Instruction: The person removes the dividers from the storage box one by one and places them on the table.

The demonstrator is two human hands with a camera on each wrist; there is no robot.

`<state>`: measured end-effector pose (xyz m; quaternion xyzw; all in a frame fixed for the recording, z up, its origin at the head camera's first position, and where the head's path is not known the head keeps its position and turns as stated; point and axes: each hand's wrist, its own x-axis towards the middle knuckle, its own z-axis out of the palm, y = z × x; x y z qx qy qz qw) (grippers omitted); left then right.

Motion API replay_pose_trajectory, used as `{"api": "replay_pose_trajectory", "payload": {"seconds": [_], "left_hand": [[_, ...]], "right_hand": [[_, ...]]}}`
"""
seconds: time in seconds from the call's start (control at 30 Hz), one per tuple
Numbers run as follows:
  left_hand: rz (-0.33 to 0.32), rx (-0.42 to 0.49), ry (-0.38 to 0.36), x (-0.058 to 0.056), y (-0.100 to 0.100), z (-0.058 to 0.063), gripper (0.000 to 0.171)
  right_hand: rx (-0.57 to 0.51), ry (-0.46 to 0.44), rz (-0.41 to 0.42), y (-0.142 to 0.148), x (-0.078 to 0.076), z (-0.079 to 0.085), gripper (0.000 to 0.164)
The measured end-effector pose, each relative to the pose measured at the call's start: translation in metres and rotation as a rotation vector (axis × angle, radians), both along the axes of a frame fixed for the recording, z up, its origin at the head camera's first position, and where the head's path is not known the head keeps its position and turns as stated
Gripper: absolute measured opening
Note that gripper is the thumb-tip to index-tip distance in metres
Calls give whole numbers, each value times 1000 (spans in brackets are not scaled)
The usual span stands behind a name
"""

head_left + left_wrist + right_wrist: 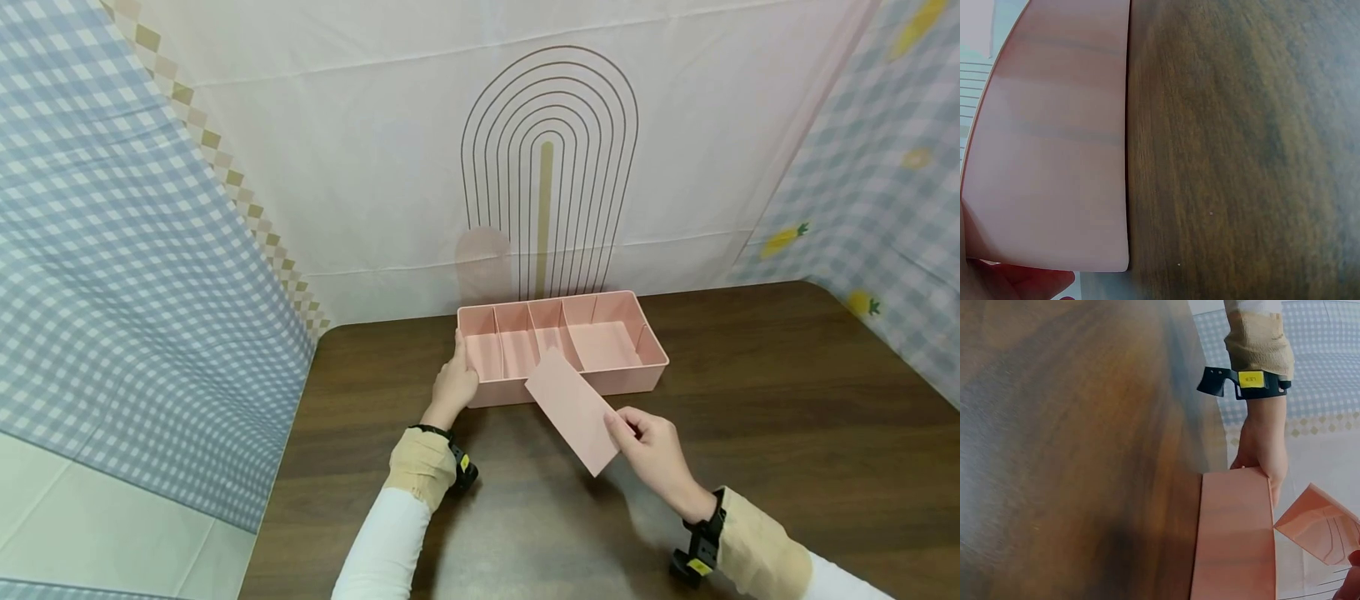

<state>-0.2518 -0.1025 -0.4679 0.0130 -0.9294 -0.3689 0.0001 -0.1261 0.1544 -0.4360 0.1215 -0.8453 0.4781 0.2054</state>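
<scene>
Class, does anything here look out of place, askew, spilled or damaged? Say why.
Nothing looks spilled or damaged. One thing stands out: a loose pink panel slants in the right hand at the front of the pink box, whereas the dividers inside the box stand in place.

1. Light spreads bright and even in the head view, so the wall cloth (360, 167) looks pale to me, with only faint creases.
2. A grey sheen lies on the table (787, 375) toward six o'clock; soft shadows fall at seven o'clock of the right hand (660, 454) and at three o'clock of the left sleeve (386, 542).
3. The left wrist view is dimmer and hazy: the box (1060, 181) is shaded, its rim bowed toward ten o'clock, with glare at three.
4. The right wrist view shows glare at nine, smeary wood grain, murky shadow toward six.
</scene>
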Motion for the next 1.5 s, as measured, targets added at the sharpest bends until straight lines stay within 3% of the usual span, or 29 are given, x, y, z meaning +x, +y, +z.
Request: {"api": "replay_pose_trajectory", "payload": {"seconds": [0.3,0.87,1.5], "left_hand": [[0,-9,12,1,0,1,63],[2,7,0,1,1,3,64],[1,9,-10,1,1,1,64]], "right_hand": [[-10,-37,9,0,7,-6,20],[-38,-238,-8,0,17,-12,22],[-38,-398,9,-3,24,-20,26]]}}
